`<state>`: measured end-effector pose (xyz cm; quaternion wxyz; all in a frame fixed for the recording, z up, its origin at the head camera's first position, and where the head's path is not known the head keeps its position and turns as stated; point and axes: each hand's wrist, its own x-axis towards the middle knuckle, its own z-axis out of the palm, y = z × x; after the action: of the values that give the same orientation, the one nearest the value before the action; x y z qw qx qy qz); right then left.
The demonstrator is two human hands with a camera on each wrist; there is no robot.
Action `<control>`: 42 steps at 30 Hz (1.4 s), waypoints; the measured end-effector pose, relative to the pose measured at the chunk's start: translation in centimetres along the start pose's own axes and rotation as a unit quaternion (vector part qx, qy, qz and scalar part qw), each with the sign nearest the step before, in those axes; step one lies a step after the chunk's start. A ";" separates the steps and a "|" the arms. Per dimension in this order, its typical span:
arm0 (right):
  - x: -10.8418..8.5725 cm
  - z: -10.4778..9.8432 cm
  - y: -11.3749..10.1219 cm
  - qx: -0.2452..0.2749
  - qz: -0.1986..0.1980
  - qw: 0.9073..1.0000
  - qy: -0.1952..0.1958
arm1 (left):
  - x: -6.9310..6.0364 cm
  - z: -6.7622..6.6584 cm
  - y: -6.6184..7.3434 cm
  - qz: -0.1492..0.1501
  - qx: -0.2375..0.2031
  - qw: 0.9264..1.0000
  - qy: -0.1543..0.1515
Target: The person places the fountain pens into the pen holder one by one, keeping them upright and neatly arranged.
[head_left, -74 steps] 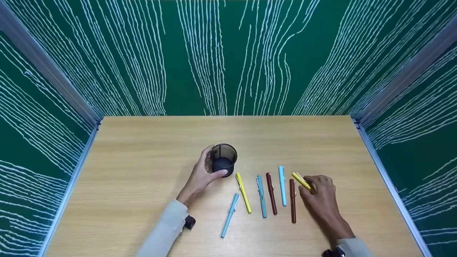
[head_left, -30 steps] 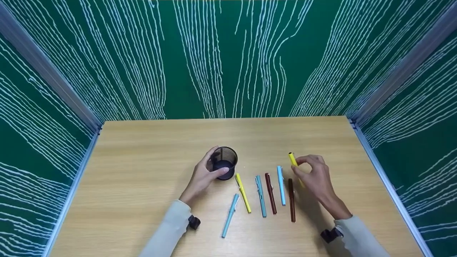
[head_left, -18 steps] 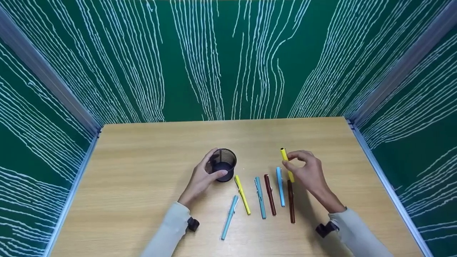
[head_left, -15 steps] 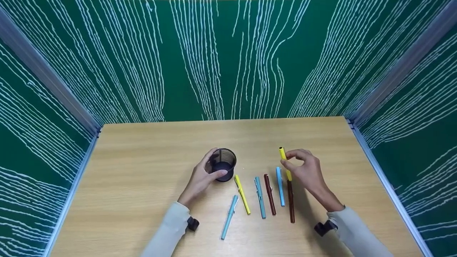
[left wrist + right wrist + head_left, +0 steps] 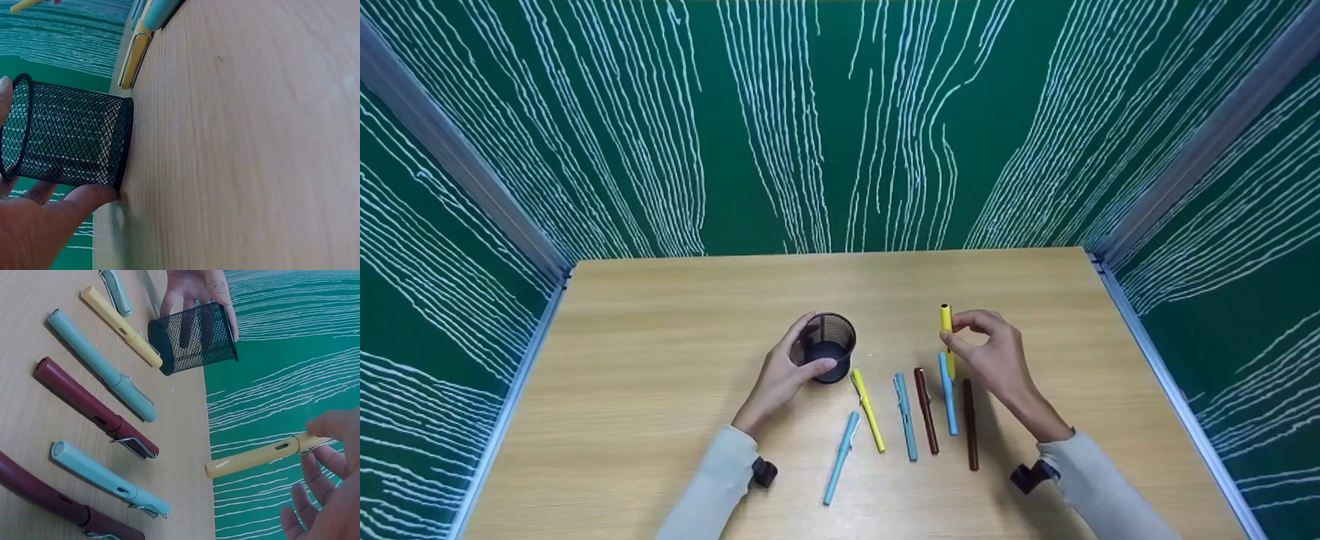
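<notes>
My left hand (image 5: pixel 786 375) grips a black mesh pen cup (image 5: pixel 70 132) that stands upright on the table, thumb on one side and fingers round the other. The cup has nothing in it. My right hand (image 5: pixel 994 356) pinches a yellow pen (image 5: pixel 253 458) by its cap end, between thumb and fingers. That pen is held nearly upright above the table, with its lower end over the light blue pen (image 5: pixel 948 397) in the head view. Another yellow pen (image 5: pixel 868 409) lies just right of the cup's base.
On the wooden table (image 5: pixel 645 337) lie a teal pen (image 5: pixel 905 416), a dark red pen (image 5: pixel 926 409), another dark red pen (image 5: pixel 970 427) and a second teal pen (image 5: pixel 841 457) near the front. Green walls (image 5: pixel 772 150) with white wavy lines enclose the back and sides.
My right hand has lifted the yellow pen from the table, turned it upright and carried it left toward the cup. The left hand and cup have stayed almost in place.
</notes>
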<state>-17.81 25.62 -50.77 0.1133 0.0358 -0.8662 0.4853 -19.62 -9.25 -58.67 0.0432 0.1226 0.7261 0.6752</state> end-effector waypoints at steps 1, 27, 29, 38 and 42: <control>0.1 0.1 -0.1 0.001 -0.002 1.000 0.000 | 0.0 -0.1 0.0 -0.001 0.002 1.000 0.000; 1.8 1.9 -2.6 0.015 -0.031 0.999 0.001 | 0.1 -0.3 0.2 -0.004 0.000 1.000 0.000; 1.8 2.1 -2.7 0.017 -0.031 0.999 -0.001 | 0.1 -0.4 0.2 -0.006 -0.007 1.000 -0.003; 2.0 3.1 -3.5 0.027 -0.042 0.999 -0.009 | 0.0 -0.5 0.1 -0.011 0.020 1.000 -0.004; 2.2 3.6 -3.8 0.029 -0.041 0.999 -0.015 | 0.0 -0.4 0.1 -0.015 0.028 0.999 -0.003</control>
<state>-19.84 20.70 -48.94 0.1190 0.0815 -0.8510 0.5050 -19.72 -9.67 -58.49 0.0516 0.1150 0.7464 0.6534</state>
